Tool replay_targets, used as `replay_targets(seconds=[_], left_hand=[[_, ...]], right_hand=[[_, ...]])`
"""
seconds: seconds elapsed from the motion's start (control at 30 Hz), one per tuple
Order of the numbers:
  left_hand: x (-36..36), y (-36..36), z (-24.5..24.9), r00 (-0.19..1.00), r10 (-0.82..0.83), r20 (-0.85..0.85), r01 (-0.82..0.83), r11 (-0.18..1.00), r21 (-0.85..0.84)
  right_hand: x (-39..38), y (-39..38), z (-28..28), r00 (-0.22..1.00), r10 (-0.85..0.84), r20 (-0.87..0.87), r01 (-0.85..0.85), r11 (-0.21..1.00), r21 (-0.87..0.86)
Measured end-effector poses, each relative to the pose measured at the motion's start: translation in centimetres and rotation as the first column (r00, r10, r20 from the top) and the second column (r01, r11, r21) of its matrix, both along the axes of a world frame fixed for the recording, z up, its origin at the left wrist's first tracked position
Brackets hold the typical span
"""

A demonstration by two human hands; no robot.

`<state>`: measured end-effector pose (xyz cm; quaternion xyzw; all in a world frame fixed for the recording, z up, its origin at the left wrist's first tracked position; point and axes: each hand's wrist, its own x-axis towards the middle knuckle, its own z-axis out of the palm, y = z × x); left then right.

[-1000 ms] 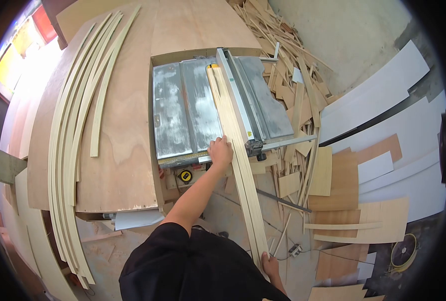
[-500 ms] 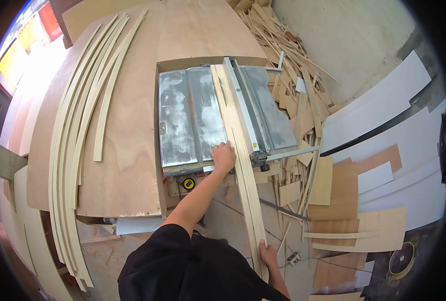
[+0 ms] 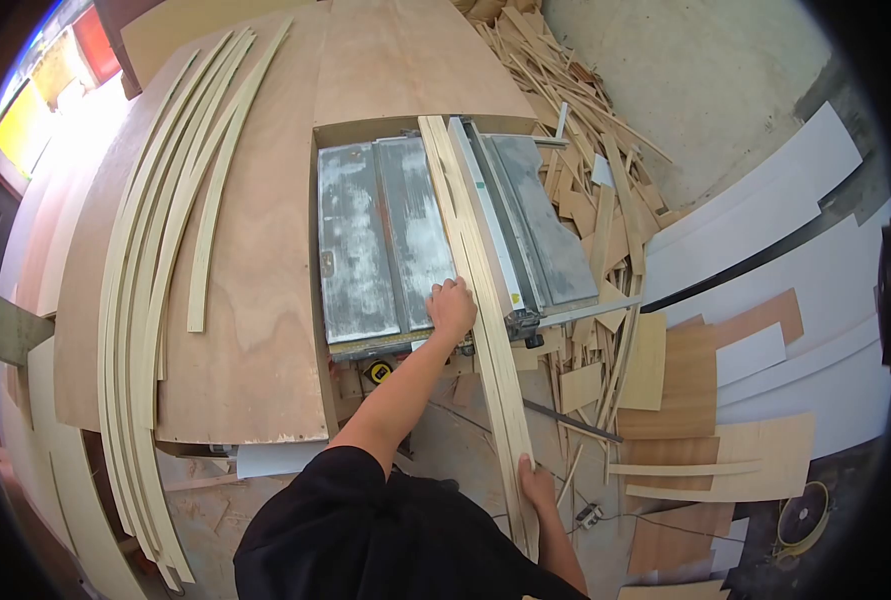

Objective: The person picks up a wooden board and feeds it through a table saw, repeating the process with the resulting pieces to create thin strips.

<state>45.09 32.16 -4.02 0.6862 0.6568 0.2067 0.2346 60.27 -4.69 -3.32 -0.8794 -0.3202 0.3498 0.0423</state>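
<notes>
A long pale wooden board lies lengthwise over the grey metal table of a table saw, beside the saw's metal fence. Its near part reaches past the table's front edge toward my body. My left hand is at the board's left edge near the front of the saw table, fingers curled and pressed against it. Farther back, my right hand grips the right edge of the board close to its near end, the thumb on top. No blade can be made out; the board's near tip is partly hidden by my body.
Several long wood strips lie on the plywood bench at left. Offcuts are heaped beyond the saw at right. A yellow-black tape measure sits below the saw's front edge. White panels and a fan stand at right.
The board has slid a little forward, its far end now reaching the back edge of the saw recess. My right hand has moved forward with it; my left hand stays at about the same place.
</notes>
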Motion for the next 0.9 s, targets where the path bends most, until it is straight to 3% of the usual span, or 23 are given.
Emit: replay_targets(seconds=[0.2,0.37,0.5,0.6,0.7,0.8,0.9], left_hand=[[-0.2,3.5,-0.1,1.0,-0.01,-0.006,0.01,1.0,-0.022],[-1.5,2.4,1.0,0.999,-0.004,0.042,0.007,0.998,-0.059],[-1.4,0.5,0.5,0.994,0.041,0.103,-0.037,0.998,-0.043],[-0.9,0.5,-0.3,0.991,0.001,0.133,0.006,0.999,-0.046],[1.1,0.8,-1.5,0.979,0.065,0.194,-0.058,0.997,-0.044],[1.5,0.4,1.6,0.934,0.184,0.305,-0.094,0.953,-0.287],[1.7,0.8,-0.8,0.865,0.253,0.434,-0.159,0.957,-0.241]], right_hand=[[-0.8,4.9,0.2,0.997,-0.006,0.072,-0.002,0.995,0.103],[-1.6,16.3,0.8,0.993,0.025,0.115,-0.055,0.963,0.264],[-2.0,18.1,2.2,0.991,0.026,0.128,-0.065,0.947,0.316],[-2.0,16.8,3.7,0.991,0.034,0.128,-0.076,0.938,0.339],[-2.2,14.5,5.3,0.973,0.053,0.223,-0.133,0.923,0.361],[-3.1,11.6,8.8,0.984,0.004,0.177,-0.082,0.895,0.439],[-2.2,7.9,7.2,0.992,0.056,0.114,-0.12,0.72,0.684]])
